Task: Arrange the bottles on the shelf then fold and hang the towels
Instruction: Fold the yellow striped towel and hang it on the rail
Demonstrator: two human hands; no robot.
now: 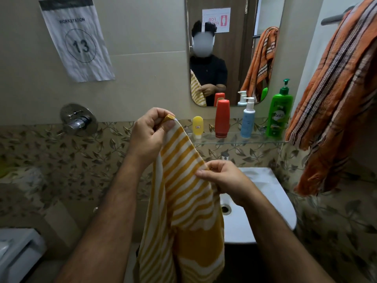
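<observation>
Yellow towel [183, 201] hanging long axis near vertical, top corner up by the shelf's left end, bottom edge out of view below. Woven cloth, yellow and white stripes slanting across the upper part, a solid yellow band lower down, then stripes again. Held in front of the sink [265, 193], between both forearms.

Left hand [150, 131] raised, fingers curled together and pinched on the top corner; a small rolled nub of yellow hem pokes out above the thumb. Right hand [222, 180] lower and to the right, thumb and fingers closed on the towel's right edge, about mid-height, cloth bunching under the palm.

Glass shelf [234, 139] on the wall behind, carrying 4 bottles upright in a row: small yellow tube [197, 127] standing on its cap, red bottle [222, 118] also cap-down, white and blue pump bottle [248, 119], tall green pump bottle [280, 113]. All smooth plastic, set apart from one another.

Orange towel [334, 94] with dark and pale stripes draped from a rail at upper right, crinkled weave, hanging down past the shelf's right end.

Mirror [234, 48] above the shelf. Paper sign [78, 39] marked 13 on the plain tile. Chrome tap [78, 120] at left, above leaf-patterned tiles.
</observation>
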